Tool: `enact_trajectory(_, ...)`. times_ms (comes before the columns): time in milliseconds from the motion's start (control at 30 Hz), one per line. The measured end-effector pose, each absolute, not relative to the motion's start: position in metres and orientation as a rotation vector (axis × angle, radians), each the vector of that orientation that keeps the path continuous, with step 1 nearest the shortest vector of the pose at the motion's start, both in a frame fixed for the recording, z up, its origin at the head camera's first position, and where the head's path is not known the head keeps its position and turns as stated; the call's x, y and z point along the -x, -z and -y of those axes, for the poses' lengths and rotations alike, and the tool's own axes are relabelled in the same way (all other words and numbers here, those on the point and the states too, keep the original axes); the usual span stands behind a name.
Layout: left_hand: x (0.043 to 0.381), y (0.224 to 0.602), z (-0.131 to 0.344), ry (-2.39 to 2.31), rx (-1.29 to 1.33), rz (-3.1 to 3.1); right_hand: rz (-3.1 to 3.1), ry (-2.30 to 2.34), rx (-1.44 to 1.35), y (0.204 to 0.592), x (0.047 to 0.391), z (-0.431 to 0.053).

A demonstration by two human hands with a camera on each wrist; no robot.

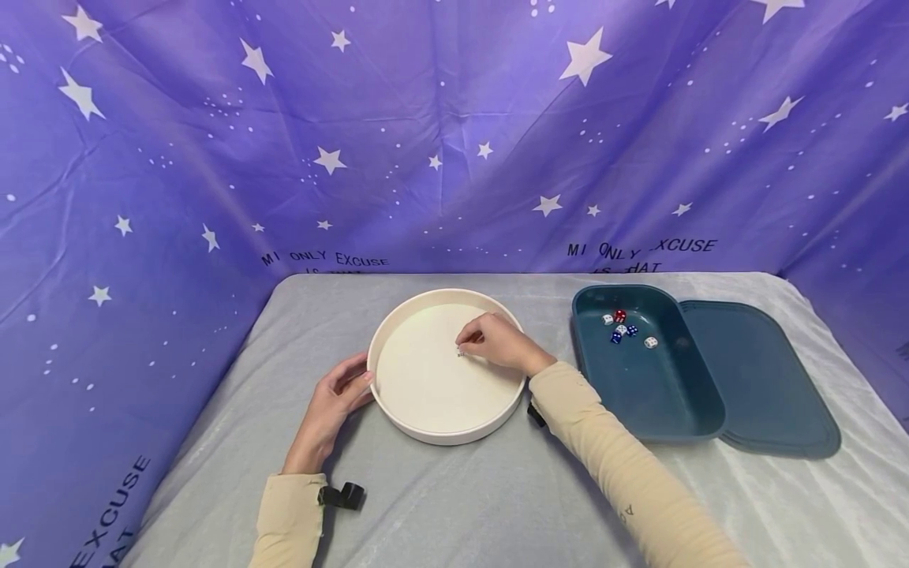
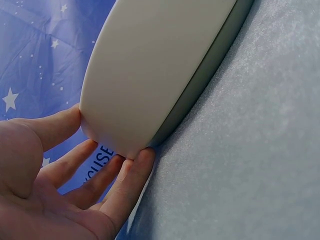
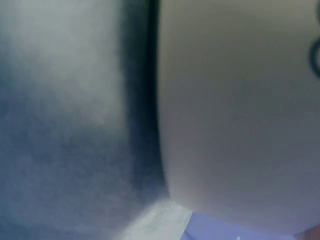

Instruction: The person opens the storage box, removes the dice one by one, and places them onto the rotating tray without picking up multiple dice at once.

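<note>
A round cream tray (image 1: pixel 426 402) with a low rim lies on the cloth. My left hand (image 1: pixel 339 394) holds its left edge; in the left wrist view, the thumb touches the rim and the fingertips (image 2: pixel 145 156) meet the lower part of the outer wall (image 2: pixel 150 65). Over the tray's inside, my right hand (image 1: pixel 495 341) pinches a small white die (image 1: pixel 460 353) low near the tray floor. The right wrist view shows mostly the tray's outer wall (image 3: pixel 240 110), with the fingers' grip out of sight.
To the right stands a dark teal rectangular box (image 1: pixel 646 394) holding several red, blue and white dice (image 1: pixel 621 316). Its flat teal lid (image 1: pixel 774 379) lies beside it, partly under the box. A grey cloth (image 1: pixel 440 505) covers the table; a purple star-printed curtain (image 1: pixel 440 118) hangs behind.
</note>
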State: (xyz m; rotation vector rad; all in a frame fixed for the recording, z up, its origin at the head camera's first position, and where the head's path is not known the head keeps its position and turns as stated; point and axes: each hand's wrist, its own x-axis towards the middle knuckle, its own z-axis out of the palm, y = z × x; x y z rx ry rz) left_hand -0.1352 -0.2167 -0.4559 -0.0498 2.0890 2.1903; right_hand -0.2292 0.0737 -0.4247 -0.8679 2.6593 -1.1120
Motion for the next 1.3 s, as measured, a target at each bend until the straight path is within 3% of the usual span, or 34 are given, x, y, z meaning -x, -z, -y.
enact_trajectory(833,0.136,0.457,0.217,-2.188,0.055,-2.073,-2.649,1.108,0.914,0.391,0.229,-0.087)
enact_trajectory(1300,0.129,0.435,0.210,-2.154,0.041,-2.071,-2.666,1.134,0.842,0.374,0.225,-0.108)
